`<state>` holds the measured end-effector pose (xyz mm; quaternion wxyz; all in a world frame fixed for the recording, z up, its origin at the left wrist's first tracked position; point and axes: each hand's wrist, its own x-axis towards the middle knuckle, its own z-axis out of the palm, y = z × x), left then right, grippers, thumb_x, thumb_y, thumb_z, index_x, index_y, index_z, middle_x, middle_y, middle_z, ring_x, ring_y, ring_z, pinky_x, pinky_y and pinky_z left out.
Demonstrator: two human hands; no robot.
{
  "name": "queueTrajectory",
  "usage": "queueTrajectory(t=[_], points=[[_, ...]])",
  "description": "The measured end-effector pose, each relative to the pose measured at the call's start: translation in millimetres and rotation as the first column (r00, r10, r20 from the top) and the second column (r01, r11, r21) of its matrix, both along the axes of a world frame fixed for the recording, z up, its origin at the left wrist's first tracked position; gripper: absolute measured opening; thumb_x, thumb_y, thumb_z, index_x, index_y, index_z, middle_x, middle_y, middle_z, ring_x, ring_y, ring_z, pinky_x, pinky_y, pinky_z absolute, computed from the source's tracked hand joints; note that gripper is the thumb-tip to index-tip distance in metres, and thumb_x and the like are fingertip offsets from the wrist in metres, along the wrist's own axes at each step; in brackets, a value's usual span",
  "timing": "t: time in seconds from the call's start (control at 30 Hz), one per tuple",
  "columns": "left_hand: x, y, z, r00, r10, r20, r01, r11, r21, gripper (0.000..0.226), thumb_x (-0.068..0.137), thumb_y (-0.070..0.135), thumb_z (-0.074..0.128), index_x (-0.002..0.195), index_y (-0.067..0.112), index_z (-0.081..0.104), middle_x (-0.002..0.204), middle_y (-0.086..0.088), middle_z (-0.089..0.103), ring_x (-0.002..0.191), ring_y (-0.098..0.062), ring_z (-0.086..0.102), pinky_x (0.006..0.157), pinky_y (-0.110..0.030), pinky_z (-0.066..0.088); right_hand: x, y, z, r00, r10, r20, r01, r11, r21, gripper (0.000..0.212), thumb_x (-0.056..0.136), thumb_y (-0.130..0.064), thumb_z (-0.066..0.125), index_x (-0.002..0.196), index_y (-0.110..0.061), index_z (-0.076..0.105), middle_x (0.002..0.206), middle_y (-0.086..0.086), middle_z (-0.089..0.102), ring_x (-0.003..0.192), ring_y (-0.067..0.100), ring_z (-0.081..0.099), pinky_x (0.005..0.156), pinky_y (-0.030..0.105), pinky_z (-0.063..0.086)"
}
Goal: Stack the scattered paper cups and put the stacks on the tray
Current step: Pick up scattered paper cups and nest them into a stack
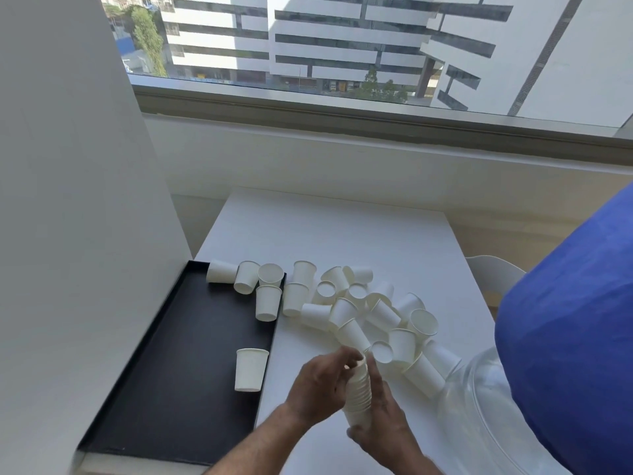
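Note:
Many white paper cups [363,310] lie scattered and tipped over in a heap on the white table [342,228]. A black tray [178,371] sits at the table's left; one cup [250,370] stands upside down on it, and several more cups [253,286] lie across its far right corner. Near the table's front I hold a tilted stack of nested cups [358,395] between both hands. My right hand [383,423] grips the stack's lower part. My left hand [318,385] pinches the cup at the stack's top end.
A large blue object [568,337] and a clear plastic container [479,406] crowd the right side. A white wall panel [68,234] rises directly left of the tray. A window sill runs behind the table. A white chair [493,279] stands at the right.

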<state>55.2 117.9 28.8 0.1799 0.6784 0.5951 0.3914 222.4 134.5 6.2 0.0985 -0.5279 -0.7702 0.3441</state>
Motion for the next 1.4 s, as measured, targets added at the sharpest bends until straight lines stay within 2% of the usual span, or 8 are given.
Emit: queueTrajectory(t=[0.17, 0.27, 0.37, 0.5, 0.67, 0.87, 1.07, 1.4], points=[[-3, -3, -1, 0.992, -0.123, -0.005, 0.122, 0.989, -0.087, 0.037, 0.096, 0.019, 0.054, 0.128, 0.034, 0.044, 0.102, 0.002, 0.074, 0.091, -0.016, 0.065, 0.079, -0.027, 0.054, -2, 0, 2, 0.999, 0.016, -0.03, -0.015, 1.0, 0.021, 0.125, 0.062, -0.025, 0.073, 0.138, -0.064, -0.018, 0.133, -0.011, 0.043, 0.1, 0.02, 0.062, 0.075, 0.036, 0.057], [-3, -8, -6, 0.999, -0.03, 0.042, 0.032, 0.997, -0.069, 0.058, 0.088, 0.037, 0.066, 0.142, 0.03, 0.043, 0.122, 0.013, 0.065, 0.118, -0.001, 0.05, 0.103, -0.02, 0.038, -2, 2, 3, 0.994, 0.009, -0.111, -0.008, 1.0, 0.009, 0.116, 0.056, -0.026, 0.072, 0.136, -0.067, -0.001, 0.134, -0.019, 0.04, 0.106, 0.012, 0.058, 0.075, 0.034, 0.059], [3, -12, -12, 0.968, 0.096, 0.234, -0.044, 0.975, -0.219, 0.094, 0.071, 0.049, 0.081, 0.148, 0.034, 0.03, 0.139, 0.018, 0.041, 0.13, 0.002, 0.038, 0.107, -0.014, 0.034, -4, 6, 3, 0.979, -0.005, -0.205, 0.004, 1.0, -0.007, 0.109, 0.056, -0.033, 0.079, 0.133, -0.062, 0.009, 0.136, -0.016, 0.046, 0.107, 0.008, 0.058, 0.079, 0.03, 0.058], [8, -13, -17, 0.853, 0.198, 0.483, 0.037, 0.9, -0.435, 0.105, 0.059, 0.043, 0.09, 0.145, 0.046, 0.03, 0.133, 0.017, 0.053, 0.105, -0.004, 0.065, 0.087, -0.02, 0.054, -8, 10, 3, 0.956, -0.032, -0.293, 0.033, 0.999, -0.001, 0.108, 0.057, -0.047, 0.087, 0.135, -0.051, 0.014, 0.117, -0.028, 0.061, 0.096, -0.001, 0.066, 0.076, 0.024, 0.057], [8, -13, -19, 0.879, 0.255, 0.402, -0.054, 0.892, -0.448, 0.098, 0.057, 0.044, 0.089, 0.138, 0.054, 0.034, 0.113, 0.013, 0.066, 0.089, -0.006, 0.07, 0.081, -0.033, 0.06, -4, 16, -1, 0.952, -0.028, -0.305, 0.004, 0.997, -0.077, 0.114, 0.059, -0.029, 0.082, 0.141, -0.054, 0.007, 0.123, -0.023, 0.058, 0.102, 0.001, 0.064, 0.076, 0.024, 0.058], [-3, -16, -18, 0.904, 0.346, 0.251, -0.209, 0.87, -0.447, 0.087, 0.052, 0.057, 0.082, 0.123, 0.067, 0.032, 0.096, 0.022, 0.066, 0.086, -0.005, 0.066, 0.074, -0.026, 0.055, 9, 44, -2, 0.993, -0.116, -0.001, 0.114, 0.978, 0.174, 0.079, 0.063, -0.009, 0.061, 0.138, -0.023, 0.04, 0.14, -0.001, 0.043, 0.129, 0.025, 0.04, 0.108, 0.033, 0.036], [-9, -23, -16, 0.902, 0.377, 0.211, -0.25, 0.854, -0.456, 0.09, 0.052, 0.057, 0.082, 0.128, 0.06, 0.033, 0.1, 0.02, 0.067, 0.094, -0.008, 0.064, 0.082, -0.033, 0.056, 24, 79, -13, 0.84, 0.066, 0.538, -0.233, 0.94, 0.249, 0.086, 0.082, -0.035, 0.055, 0.153, -0.027, 0.008, 0.161, 0.001, 0.013, 0.144, 0.027, 0.017, 0.115, 0.041, 0.024], [-11, -33, -15, 0.9, 0.393, 0.188, -0.267, 0.839, -0.473, 0.096, 0.051, 0.06, 0.081, 0.132, 0.059, 0.029, 0.104, 0.018, 0.066, 0.098, -0.012, 0.063, 0.087, -0.035, 0.055, 20, 94, -25, 0.716, 0.181, 0.675, -0.373, 0.915, 0.151, 0.087, 0.094, -0.033, 0.055, 0.154, -0.027, -0.008, 0.164, -0.001, 0.002, 0.15, 0.033, -0.003, 0.118, 0.055, 0.004]])
